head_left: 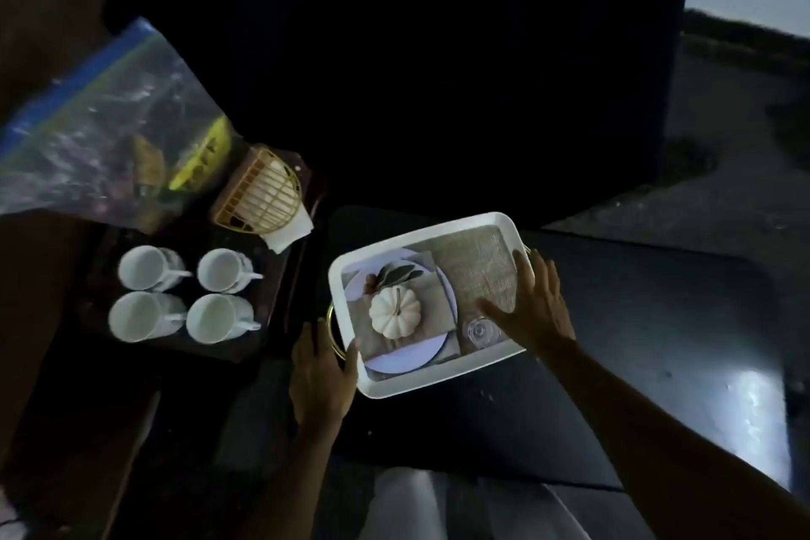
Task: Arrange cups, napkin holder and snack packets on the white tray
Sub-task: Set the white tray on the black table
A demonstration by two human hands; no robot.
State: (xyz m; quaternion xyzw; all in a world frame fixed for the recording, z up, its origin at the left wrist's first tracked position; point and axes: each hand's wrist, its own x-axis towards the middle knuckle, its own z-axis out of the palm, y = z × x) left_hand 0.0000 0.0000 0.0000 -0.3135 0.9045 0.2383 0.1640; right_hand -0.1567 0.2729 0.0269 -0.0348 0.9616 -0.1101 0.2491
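Note:
The white tray (438, 382), with a printed pumpkin picture inside and gold handles, lies on a black table. My left hand (322, 373) rests at its left end, thumb on the rim, fingers straight beside the gold handle. My right hand (532, 307) lies spread over the tray's right side, fingers apart. Several white cups (149, 267) stand to the left on a dark tray. Behind them a gold wire napkin holder (263, 197) holds white napkins. A clear zip bag of snack packets (109, 132) lies at the far left.
The dark tray (280, 276) under the cups sits on a brown surface left of the black table (635, 320). A large dark seat back (438, 57) rises behind the tray. My light trousers (438, 504) show at the bottom edge.

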